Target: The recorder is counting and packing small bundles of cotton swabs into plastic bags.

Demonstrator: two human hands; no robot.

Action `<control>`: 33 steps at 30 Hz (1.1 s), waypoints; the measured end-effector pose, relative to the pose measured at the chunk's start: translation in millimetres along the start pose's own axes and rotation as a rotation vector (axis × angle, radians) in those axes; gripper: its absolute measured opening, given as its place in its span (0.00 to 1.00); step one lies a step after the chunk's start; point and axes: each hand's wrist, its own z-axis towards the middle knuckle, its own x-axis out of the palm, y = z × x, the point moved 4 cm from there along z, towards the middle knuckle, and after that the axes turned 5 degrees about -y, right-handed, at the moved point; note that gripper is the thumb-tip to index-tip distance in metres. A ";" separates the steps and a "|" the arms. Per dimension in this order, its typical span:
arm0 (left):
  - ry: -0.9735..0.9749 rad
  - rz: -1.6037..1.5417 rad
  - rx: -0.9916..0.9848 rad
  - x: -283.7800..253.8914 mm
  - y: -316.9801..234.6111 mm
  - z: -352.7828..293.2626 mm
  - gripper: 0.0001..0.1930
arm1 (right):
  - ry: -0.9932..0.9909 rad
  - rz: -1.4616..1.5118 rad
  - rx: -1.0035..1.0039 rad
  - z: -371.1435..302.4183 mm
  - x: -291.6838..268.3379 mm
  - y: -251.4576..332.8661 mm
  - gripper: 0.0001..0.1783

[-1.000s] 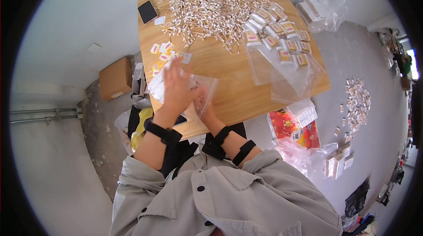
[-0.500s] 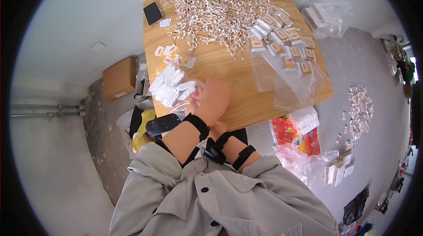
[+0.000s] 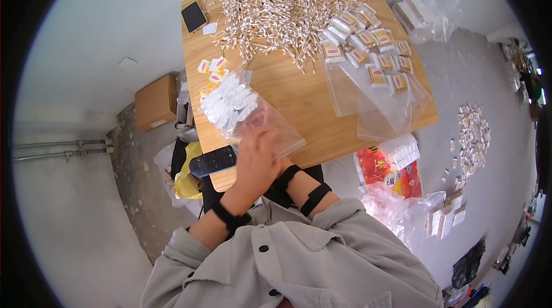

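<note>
A clear plastic bag [image 3: 286, 134], filled at its far end with small white packs [image 3: 230, 102], lies at the table's near left. My left hand [image 3: 257, 150] is over the bag's near part, its fingers smeared by motion. Beneath it, my right hand [image 3: 260, 118] is mostly hidden; its blurred fingers appear closed on the bag's film. Several yellow and white label cards [image 3: 217, 65] lie just beyond the bag. A big heap of loose cotton swabs [image 3: 282, 12] covers the far part of the table.
Small packs of cotton swabs [image 3: 365, 39] and flat clear bags [image 3: 382, 115] lie on the wooden table [image 3: 276, 89] at right. A black-faced device [image 3: 194, 17] sits at the far left corner. A dark phone-like object [image 3: 213, 161] is at the near left edge. More packs [image 3: 472, 135] litter the floor.
My left hand has drawn back toward me and left from across the right hand. The bag's clear near part now spreads out to the right, and its packs have shifted slightly right and away.
</note>
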 end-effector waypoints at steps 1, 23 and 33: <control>0.000 0.004 -0.004 -6.0 8.3 -12.9 0.19 | 0.011 0.098 0.007 -0.8 3.0 -1.3 0.28; 0.440 -0.049 0.026 -16.0 38.7 -46.0 0.04 | 0.158 -0.433 -0.410 -2.2 24.2 -7.6 0.34; 0.592 -0.229 0.190 -13.7 26.8 -59.3 0.05 | 0.214 -0.753 -0.261 -24.0 8.5 -1.3 0.32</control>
